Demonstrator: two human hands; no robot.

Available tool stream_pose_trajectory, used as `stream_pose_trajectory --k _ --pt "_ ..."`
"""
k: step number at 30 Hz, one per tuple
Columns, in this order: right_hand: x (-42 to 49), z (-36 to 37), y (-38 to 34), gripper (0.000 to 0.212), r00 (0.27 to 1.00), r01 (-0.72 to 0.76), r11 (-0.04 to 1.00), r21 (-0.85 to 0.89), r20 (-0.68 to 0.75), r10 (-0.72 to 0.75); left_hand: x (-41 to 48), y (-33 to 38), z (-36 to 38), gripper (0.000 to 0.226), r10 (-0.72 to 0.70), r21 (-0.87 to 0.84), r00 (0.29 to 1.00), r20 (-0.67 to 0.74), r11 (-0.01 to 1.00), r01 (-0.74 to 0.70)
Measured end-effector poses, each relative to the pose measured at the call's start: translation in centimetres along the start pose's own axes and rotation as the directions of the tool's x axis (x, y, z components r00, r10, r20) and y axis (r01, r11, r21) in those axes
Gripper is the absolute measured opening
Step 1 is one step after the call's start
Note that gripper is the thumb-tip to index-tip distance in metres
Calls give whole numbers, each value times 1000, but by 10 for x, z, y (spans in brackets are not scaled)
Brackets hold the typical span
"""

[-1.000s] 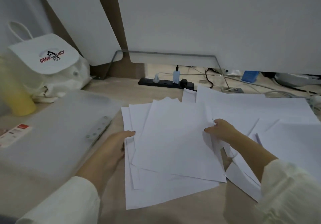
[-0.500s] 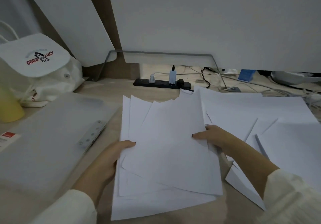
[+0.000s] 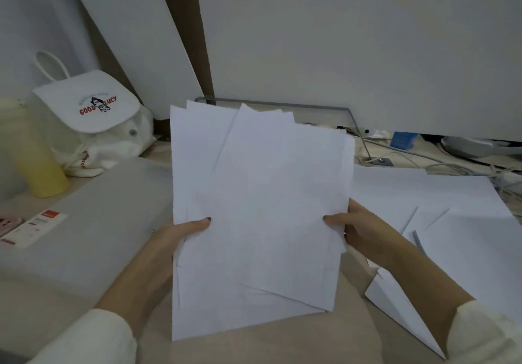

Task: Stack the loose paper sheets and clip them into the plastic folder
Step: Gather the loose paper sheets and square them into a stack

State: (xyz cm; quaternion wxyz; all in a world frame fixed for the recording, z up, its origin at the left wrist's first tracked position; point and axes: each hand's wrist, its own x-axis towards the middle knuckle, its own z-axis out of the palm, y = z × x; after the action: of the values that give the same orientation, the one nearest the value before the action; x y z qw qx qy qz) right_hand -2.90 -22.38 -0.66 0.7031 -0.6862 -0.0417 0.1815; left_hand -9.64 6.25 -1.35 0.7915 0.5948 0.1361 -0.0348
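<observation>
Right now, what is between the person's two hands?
In the head view, the uneven bundle of paper sheets fills the stretch between the left hand and right hand; each grips one edge.

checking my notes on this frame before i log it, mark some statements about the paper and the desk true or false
1. The left hand and the right hand each grip one side edge of the bunch of sheets. True.
2. The bunch of sheets is squared up, all edges flush. False: the sheets are fanned, with corners sticking out at top and bottom.
3. The plastic folder lies to the left of the bunch. True.
4. All the paper is in the hands. False: more loose sheets lie on the table at the right.
5. The yellow bottle stands right of the white bag. False: it stands left of the bag.
</observation>
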Motion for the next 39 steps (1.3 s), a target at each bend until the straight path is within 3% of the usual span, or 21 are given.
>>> stream_pose_trajectory --k 3,8,11,15,18,21,26,30,33,36,39 --pt "-13 4 -28 27 991 132 991 33 20 -132 -6 22 5 38 152 -13 984 98 988 -151" --pt "-34 16 -73 36 958 280 954 111 31 -285 -13 55 22 30 356 -24 929 100 934 -355" --pt "-45 25 -87 28 946 318 945 74 46 -321 -16 61 29 19 424 2 896 134 904 -428" --pt "-53 36 -92 23 936 347 937 30 49 -348 -21 59 42 28 452 -11 879 151 890 -456" --pt "-58 35 -90 28 927 374 927 43 -29 -373 -26 59 42 29 509 -69 859 55 860 -506" --pt "-62 32 -77 37 943 332 942 52 -53 -330 -28 54 42 29 539 -24 840 -53 841 -541" --pt "-61 49 -56 40 939 311 948 65 -172 -297 -35 41 68 9 570 -8 813 -119 818 -575" --pt "-64 41 -65 54 886 434 897 82 -220 -408 -44 52 70 15 671 35 712 -207 732 -680" --pt "-66 39 -49 66 893 394 918 30 -247 -376 -44 37 67 13 717 111 648 -256 688 -717" --pt "-66 51 -20 49 927 257 966 31 -289 -238 -38 9 68 26 696 178 655 -294 713 -678" --pt "-65 55 -16 27 911 275 961 40 -330 -247 -41 9 71 24 710 173 629 -316 695 -698"
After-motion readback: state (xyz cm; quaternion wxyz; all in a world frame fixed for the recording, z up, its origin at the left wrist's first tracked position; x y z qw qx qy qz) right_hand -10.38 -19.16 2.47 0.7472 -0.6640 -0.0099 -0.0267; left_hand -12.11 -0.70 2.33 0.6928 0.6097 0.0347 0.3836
